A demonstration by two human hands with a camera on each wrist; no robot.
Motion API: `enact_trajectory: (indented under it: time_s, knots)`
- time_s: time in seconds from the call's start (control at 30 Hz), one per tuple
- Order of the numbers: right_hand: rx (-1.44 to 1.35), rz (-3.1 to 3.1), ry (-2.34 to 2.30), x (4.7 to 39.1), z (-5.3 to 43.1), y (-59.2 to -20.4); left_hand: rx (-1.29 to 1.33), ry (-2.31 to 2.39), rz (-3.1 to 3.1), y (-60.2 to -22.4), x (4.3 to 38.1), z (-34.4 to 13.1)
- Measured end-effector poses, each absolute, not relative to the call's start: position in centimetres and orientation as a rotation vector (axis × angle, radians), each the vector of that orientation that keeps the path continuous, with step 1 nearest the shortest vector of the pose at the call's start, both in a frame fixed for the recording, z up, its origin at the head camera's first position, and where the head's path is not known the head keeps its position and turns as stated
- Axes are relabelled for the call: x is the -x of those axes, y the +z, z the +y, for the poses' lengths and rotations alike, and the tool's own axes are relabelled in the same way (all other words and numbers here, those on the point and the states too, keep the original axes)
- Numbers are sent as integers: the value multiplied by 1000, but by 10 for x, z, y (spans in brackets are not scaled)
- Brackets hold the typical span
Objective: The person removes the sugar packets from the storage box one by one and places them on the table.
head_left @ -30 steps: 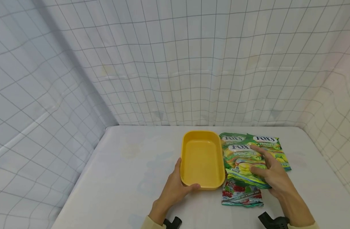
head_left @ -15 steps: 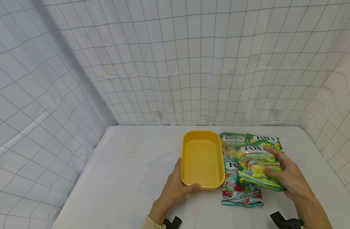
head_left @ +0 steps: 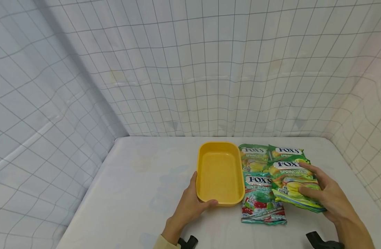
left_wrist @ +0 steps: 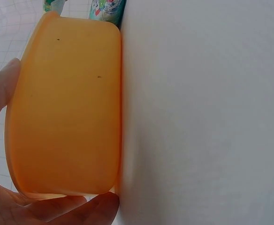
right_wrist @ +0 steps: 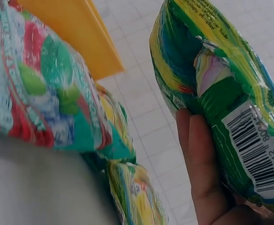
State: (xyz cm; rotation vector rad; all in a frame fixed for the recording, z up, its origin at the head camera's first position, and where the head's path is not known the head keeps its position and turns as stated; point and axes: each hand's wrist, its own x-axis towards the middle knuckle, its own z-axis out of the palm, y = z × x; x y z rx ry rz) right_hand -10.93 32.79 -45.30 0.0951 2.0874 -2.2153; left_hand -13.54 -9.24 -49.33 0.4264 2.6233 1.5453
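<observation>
My left hand (head_left: pixel 191 204) grips the near left corner of a yellow plastic tray (head_left: pixel 220 173), thumb along its front rim. Nothing lies inside the tray. My right hand (head_left: pixel 328 195) holds a green FOX'S Spring Tea candy bag (head_left: pixel 291 181) by its right side, thumb on the printed front. In the right wrist view, fingers press the back of that bag (right_wrist: pixel 249 140) beside its barcode, and it is raised off the table. It overlaps another Spring Tea bag (head_left: pixel 288 151) in the head view.
Right of the tray, a Spring Tea bag (head_left: pixel 254 155) lies at the back and a Mint Blossom candy bag (head_left: pixel 260 200) in front of it. The table (head_left: pixel 140 193) has a white cover. White grid-patterned curtains (head_left: pixel 209 86) enclose its back and sides.
My right hand has carried the Spring Tea bag rightward and slightly nearer, off the other bags, uncovering the Mint Blossom bag. The left hand and tray have stayed in place.
</observation>
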Motion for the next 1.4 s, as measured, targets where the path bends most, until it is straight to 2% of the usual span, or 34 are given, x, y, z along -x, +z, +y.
enact_trajectory:
  time_s: [0.83,1.4]
  knots:
    - [-190,2158,-2089,101,374,-502,-397,1512,2624,-491,135,-92]
    - [-272,2447,-1515,101,372,-506,-353,1490,2622,-493,136,-92]
